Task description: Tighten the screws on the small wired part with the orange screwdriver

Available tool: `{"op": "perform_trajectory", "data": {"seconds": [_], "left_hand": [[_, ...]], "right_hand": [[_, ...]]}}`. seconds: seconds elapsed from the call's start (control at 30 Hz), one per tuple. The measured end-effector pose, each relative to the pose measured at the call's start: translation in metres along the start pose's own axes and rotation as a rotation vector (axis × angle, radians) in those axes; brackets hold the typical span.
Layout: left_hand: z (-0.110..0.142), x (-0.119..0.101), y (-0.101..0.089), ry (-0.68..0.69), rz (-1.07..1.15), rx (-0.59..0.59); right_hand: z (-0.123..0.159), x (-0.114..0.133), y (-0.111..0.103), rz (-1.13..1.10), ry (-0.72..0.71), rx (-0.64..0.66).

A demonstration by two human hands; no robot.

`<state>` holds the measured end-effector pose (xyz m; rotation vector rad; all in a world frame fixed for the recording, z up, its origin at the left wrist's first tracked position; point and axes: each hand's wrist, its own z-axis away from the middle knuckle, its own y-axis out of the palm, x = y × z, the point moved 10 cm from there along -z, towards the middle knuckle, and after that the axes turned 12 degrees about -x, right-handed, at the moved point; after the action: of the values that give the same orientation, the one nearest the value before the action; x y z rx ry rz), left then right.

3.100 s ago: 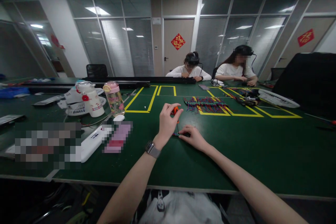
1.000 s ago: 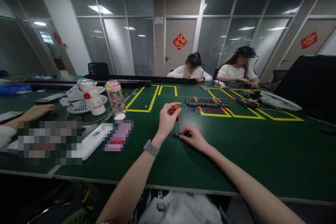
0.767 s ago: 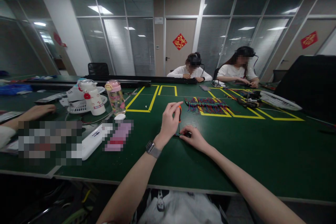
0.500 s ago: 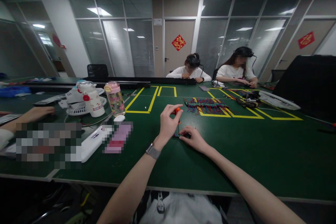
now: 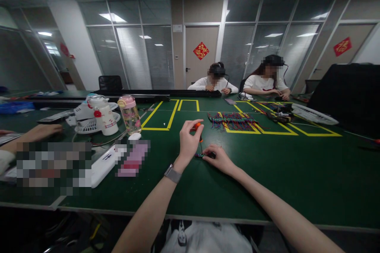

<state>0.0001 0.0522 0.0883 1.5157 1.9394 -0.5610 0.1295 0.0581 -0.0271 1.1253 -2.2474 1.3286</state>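
Observation:
My left hand [image 5: 190,137] is closed around the orange and black handle of a screwdriver [image 5: 201,140], its thin shaft pointing down. The shaft's lower end meets a small dark part with greenish spots, which looks like a circuit board [image 5: 198,155], on the green table. My right hand [image 5: 219,159] pinches the right side of that board, its fingertips partly hiding it. Beyond my hands lies a row of small boards with red and blue wires [image 5: 233,120].
Left of my arms are a white power bank-like slab [image 5: 104,166], a pink-lidded bottle [image 5: 130,116] and a white jug [image 5: 106,118]. Another person's arm [image 5: 35,136] rests at far left. Two people sit across the table. Yellow tape [image 5: 169,116] marks the green tabletop [image 5: 282,178].
The camera view has tilted slightly. My left hand has shifted a little on the screwdriver, which leans slightly more. My right hand stays at the board.

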Motion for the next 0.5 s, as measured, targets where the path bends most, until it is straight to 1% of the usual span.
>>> {"op": "perform_trajectory", "data": {"seconds": [0.1,0.3,0.37,0.5], "left_hand": [[-0.0001,-0.0038,-0.0016,0.010,-0.046,-0.002],[0.0032,-0.0104,0.0077,0.041,0.011,0.091],[0.0032,-0.0091,0.0071,0.039,0.014,0.081],[0.0020,-0.0097,0.0008,0.062,-0.045,0.021]], "right_hand": [[-0.0001,-0.0001,0.0003,-0.002,0.001,-0.001],[0.0002,-0.0001,0.0010,-0.021,0.000,-0.004],[0.0000,0.0003,0.0006,-0.023,0.001,-0.008],[-0.0004,0.0019,-0.0002,-0.006,-0.001,-0.011]]}}
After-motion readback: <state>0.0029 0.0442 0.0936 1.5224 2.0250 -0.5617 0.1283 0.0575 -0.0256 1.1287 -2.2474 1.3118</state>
